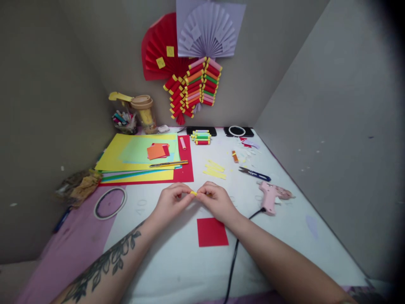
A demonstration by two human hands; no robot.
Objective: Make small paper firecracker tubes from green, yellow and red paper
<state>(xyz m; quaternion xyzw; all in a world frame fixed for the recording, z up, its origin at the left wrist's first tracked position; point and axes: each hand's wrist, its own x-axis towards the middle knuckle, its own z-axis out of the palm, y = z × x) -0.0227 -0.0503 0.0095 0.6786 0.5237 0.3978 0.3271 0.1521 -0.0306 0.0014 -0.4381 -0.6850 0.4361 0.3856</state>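
Observation:
My left hand (173,200) and my right hand (217,198) meet at the middle of the table, fingertips pinched close together. A small yellow piece (193,193) shows between them, held by both; most of it is hidden by the fingers. Just below my right hand lies a red paper square (212,233). Beyond the hands are several yellow paper strips (215,169). Farther back sits a group of small coloured paper rolls (201,137) with yellow ends.
Stacked coloured paper (107,156) with a cutter (169,164) lies back left, near a tape roll (110,203). Thread snips (255,174) and a pink glue gun (270,198) are at right; its black cable (234,257) passes under my right forearm. Paper fans hang on the wall.

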